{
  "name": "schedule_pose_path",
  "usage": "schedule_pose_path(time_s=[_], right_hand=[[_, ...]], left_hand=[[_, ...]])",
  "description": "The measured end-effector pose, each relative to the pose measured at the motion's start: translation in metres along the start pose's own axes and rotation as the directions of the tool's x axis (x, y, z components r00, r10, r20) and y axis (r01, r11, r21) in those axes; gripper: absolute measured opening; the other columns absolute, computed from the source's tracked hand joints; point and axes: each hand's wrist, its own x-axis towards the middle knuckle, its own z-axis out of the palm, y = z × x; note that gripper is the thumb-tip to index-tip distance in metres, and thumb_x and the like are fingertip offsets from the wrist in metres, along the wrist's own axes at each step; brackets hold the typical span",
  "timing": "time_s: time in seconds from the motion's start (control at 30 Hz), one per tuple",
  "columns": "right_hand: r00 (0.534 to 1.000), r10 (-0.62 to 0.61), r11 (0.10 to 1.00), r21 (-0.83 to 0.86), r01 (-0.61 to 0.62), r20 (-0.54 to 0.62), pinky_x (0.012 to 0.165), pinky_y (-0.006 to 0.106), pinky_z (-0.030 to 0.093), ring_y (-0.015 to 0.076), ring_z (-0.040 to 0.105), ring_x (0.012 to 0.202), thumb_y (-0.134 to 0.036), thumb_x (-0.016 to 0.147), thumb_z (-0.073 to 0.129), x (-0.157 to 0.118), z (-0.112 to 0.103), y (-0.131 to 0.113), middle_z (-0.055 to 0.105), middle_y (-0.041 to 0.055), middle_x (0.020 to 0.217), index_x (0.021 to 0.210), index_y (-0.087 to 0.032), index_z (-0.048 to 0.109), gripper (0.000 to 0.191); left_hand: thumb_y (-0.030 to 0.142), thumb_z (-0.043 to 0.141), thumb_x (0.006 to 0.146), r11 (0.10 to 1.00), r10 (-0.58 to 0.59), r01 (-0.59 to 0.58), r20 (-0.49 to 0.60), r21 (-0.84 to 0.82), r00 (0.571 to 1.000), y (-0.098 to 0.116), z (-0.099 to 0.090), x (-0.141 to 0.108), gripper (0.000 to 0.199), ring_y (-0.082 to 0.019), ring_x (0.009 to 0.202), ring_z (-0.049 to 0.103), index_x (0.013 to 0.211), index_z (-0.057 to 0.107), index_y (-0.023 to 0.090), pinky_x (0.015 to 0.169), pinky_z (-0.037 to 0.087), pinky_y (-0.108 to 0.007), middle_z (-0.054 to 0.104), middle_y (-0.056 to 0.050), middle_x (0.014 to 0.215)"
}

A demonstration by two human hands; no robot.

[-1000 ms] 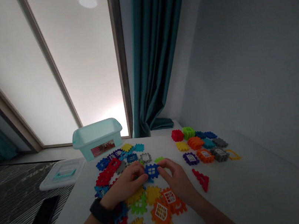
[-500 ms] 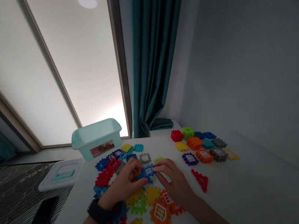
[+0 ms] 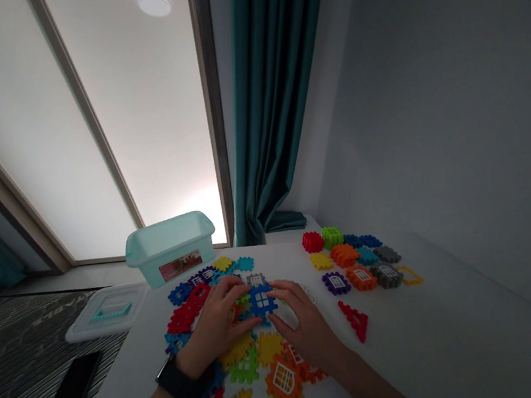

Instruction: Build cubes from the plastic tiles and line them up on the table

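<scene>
Piece: blue plastic window block (image 3: 262, 300), feels light and stiff, grab it by the notched edges
Hands: left hand (image 3: 214, 320), right hand (image 3: 305, 329), fingers pinched narrow on it

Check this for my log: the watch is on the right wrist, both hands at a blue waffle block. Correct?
No: the black watch sits on the left wrist, not the right, as the head view shows. The left hand and right hand are both at the blue waffle block.

White table (image 3: 406, 337): colored waffle blocks (image 3: 344, 255), pale green bin (image 3: 170, 246)
</scene>
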Motion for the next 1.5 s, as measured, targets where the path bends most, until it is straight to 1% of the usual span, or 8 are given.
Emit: schedule_pose_path(time_s=[0.13,0.27,0.57,0.73,0.9,1.1,1.33,1.5], right_hand=[[0.999,-0.032,0.999,-0.038,0.032,0.010,0.105,0.049,0.051,0.0274,0.056,0.125,-0.020,0.092,0.058,0.000,0.000,0.001,0.059,0.0091,0.133,0.123,-0.028,0.058,0.032],[0.998,-0.053,0.996,-0.067,0.054,0.016,0.105,0.050,0.051,0.0276,0.055,0.126,-0.020,0.093,0.058,0.000,0.000,0.002,0.058,0.0095,0.135,0.123,-0.027,0.057,0.032],[0.998,-0.063,0.993,-0.097,0.061,-0.015,0.101,0.050,0.052,0.0271,0.060,0.116,-0.019,0.093,0.058,0.001,-0.007,-0.001,0.062,0.0096,0.124,0.123,-0.026,0.058,0.030],[0.998,-0.055,0.994,-0.097,0.053,-0.022,0.100,0.048,0.053,0.0268,0.060,0.118,-0.019,0.093,0.058,0.005,-0.020,-0.004,0.063,0.0090,0.126,0.123,-0.027,0.058,0.031],[0.999,-0.040,0.994,-0.100,0.041,0.003,0.100,0.047,0.053,0.0266,0.061,0.118,-0.020,0.092,0.059,0.003,-0.044,0.000,0.065,0.0086,0.125,0.123,-0.028,0.060,0.032],[1.000,-0.004,0.992,-0.125,0.008,0.025,0.103,0.048,0.050,0.0260,0.061,0.119,-0.019,0.091,0.060,-0.011,-0.076,0.018,0.066,0.0076,0.126,0.120,-0.028,0.061,0.030],[0.996,-0.007,0.980,-0.199,-0.011,-0.088,0.106,0.050,0.048,0.0265,0.062,0.119,-0.021,0.091,0.062,-0.022,-0.107,0.040,0.067,0.0093,0.124,0.117,-0.027,0.064,0.026],[0.993,-0.010,0.963,-0.269,-0.023,-0.121,0.105,0.051,0.048,0.0266,0.063,0.117,-0.024,0.093,0.061,-0.030,-0.131,0.062,0.069,0.0092,0.123,0.116,-0.027,0.065,0.024]], left_hand=[[0.040,0.078,0.083,0.999,0.008,-0.008,0.010,0.036,1.000,0.000,0.000,-0.001,0.044,-0.028,0.107,0.059,0.120,0.060,0.025,0.093,0.051,-0.043,0.059,-0.010,0.119],[0.041,0.077,0.083,1.000,0.003,-0.003,0.010,0.015,1.000,0.003,0.001,0.000,0.043,-0.028,0.109,0.059,0.119,0.061,0.024,0.094,0.051,-0.042,0.060,-0.010,0.119],[0.039,0.077,0.083,1.000,-0.025,0.025,-0.012,-0.003,1.000,0.011,0.003,0.004,0.039,-0.028,0.105,0.061,0.115,0.060,0.023,0.090,0.052,-0.041,0.061,-0.010,0.118],[0.038,0.077,0.082,0.999,-0.040,0.040,-0.003,0.009,0.999,0.018,0.005,0.012,0.037,-0.029,0.105,0.061,0.112,0.059,0.025,0.089,0.052,-0.041,0.061,-0.009,0.118],[0.041,0.075,0.083,0.998,-0.037,0.038,0.017,-0.042,0.999,0.030,0.010,0.025,0.035,-0.029,0.106,0.060,0.110,0.059,0.024,0.091,0.051,-0.041,0.061,-0.009,0.117],[0.040,0.077,0.082,0.986,-0.017,0.029,0.076,-0.165,0.997,0.048,0.034,0.045,0.034,-0.026,0.105,0.060,0.106,0.058,0.024,0.092,0.051,-0.038,0.060,-0.007,0.115],[0.036,0.078,0.079,0.987,0.029,-0.014,0.093,-0.158,0.995,0.067,0.072,0.079,0.035,-0.025,0.096,0.060,0.104,0.055,0.024,0.085,0.050,-0.038,0.061,-0.006,0.110],[0.037,0.073,0.083,0.974,0.060,-0.023,0.161,-0.224,0.985,0.077,0.095,0.100,0.034,-0.023,0.091,0.061,0.108,0.054,0.025,0.081,0.050,-0.037,0.061,-0.005,0.107]])
